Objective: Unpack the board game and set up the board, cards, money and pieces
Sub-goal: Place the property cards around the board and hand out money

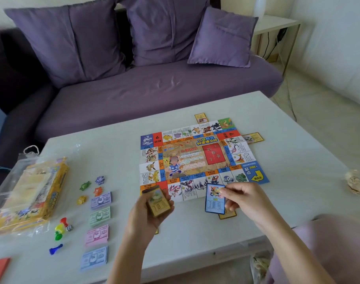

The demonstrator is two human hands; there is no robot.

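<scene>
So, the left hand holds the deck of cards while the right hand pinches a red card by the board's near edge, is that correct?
Not quite: in the head view the card pinched by the right hand is blue, not red. The left hand does hold the deck.

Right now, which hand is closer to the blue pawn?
Left. The left hand is right of the blue pawn; the right hand is farther right.

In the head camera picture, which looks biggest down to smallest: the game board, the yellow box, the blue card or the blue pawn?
1. game board
2. yellow box
3. blue card, pinched by the right hand
4. blue pawn
None look alike.
</scene>
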